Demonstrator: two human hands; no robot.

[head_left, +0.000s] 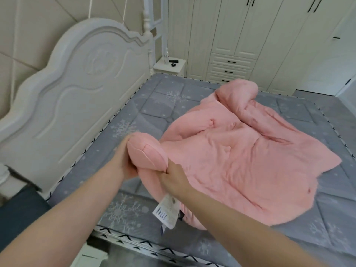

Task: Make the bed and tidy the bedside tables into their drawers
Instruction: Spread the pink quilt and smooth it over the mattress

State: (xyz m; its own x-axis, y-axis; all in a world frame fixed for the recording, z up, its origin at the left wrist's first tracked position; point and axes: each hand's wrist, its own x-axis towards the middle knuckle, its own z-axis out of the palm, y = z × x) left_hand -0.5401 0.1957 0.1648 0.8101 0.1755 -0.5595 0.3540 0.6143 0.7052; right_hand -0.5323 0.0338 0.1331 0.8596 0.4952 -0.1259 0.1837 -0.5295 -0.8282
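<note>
A crumpled pink quilt [237, 155] lies across the grey snowflake-patterned mattress [165, 105]. Both my hands grip one bunched corner of it, raised a little off the mattress near the bed's side edge. My left hand [123, 160] holds the corner from the left, and my right hand [173, 178] clutches it from below, right beside the left. A white care label [166, 211] hangs from the quilt under my right wrist. The far bedside table [170, 67] stands past the headboard with a clear bottle [166, 55] and small black items [173, 62] on top.
The white carved headboard [73, 89] runs along the left. Cream wardrobes with drawers [231, 66] line the far wall. A dark object [17, 212] sits at the lower left beside the bed, above a white furniture corner [90, 255].
</note>
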